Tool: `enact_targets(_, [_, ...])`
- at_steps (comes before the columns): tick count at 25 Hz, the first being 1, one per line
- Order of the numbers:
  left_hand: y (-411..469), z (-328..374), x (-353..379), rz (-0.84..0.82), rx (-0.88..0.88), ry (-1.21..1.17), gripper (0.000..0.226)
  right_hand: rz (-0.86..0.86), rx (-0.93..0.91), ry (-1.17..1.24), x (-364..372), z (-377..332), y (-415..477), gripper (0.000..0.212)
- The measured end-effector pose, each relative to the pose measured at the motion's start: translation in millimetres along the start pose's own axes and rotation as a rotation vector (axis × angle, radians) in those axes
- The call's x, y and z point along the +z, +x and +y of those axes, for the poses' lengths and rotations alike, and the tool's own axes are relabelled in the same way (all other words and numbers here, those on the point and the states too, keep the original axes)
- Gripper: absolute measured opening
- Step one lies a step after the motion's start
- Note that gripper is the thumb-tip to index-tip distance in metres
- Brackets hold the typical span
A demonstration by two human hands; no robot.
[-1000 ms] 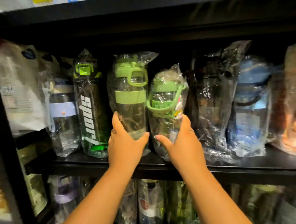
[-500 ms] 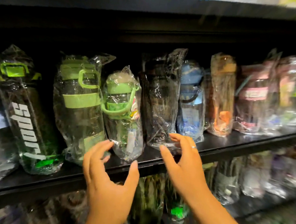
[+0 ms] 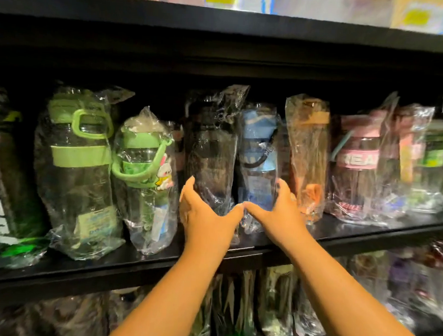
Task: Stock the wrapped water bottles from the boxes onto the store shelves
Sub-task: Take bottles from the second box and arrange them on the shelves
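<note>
A row of plastic-wrapped water bottles stands on a black shelf (image 3: 86, 270). My left hand (image 3: 207, 219) cups the base of a dark black bottle (image 3: 211, 152), fingers on its left side and thumb on its right. My right hand (image 3: 279, 216) wraps the base of the blue bottle (image 3: 258, 146) beside it, fingers on its right side. The two thumbs meet between the bottles. Both bottles stand upright on the shelf.
Left of my hands stand a small green bottle with a rabbit sticker (image 3: 145, 179), a big green-banded bottle (image 3: 79, 165) and a dark lettered bottle (image 3: 1, 187). To the right are an orange bottle (image 3: 308, 152) and a pink-banded one (image 3: 356, 164). More wrapped bottles fill the lower shelf (image 3: 236, 304).
Both hands left the two green bottles, moved right along the shelf and now hold the black and blue bottles. The view has shifted right.
</note>
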State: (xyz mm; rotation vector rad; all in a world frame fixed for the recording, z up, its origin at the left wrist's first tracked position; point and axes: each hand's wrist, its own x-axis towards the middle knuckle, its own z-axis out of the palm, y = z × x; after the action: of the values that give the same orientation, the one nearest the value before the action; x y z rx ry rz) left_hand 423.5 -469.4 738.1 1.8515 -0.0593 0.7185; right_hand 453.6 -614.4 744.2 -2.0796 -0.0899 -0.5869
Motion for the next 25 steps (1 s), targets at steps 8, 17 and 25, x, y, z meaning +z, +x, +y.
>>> enact_targets(8, [35,0,32,0.178,-0.191,0.167,0.122,-0.05,-0.025,-0.048,5,15,37,0.119])
enact_targets(17, [38,-6,26,0.21,-0.174,0.127,0.114,-0.035,-0.007,-0.085,8,13,40,0.086])
enact_targets(25, [16,-4,4,0.114,-0.088,0.197,0.111,-0.027,-0.14,0.073,-10,18,11,0.081])
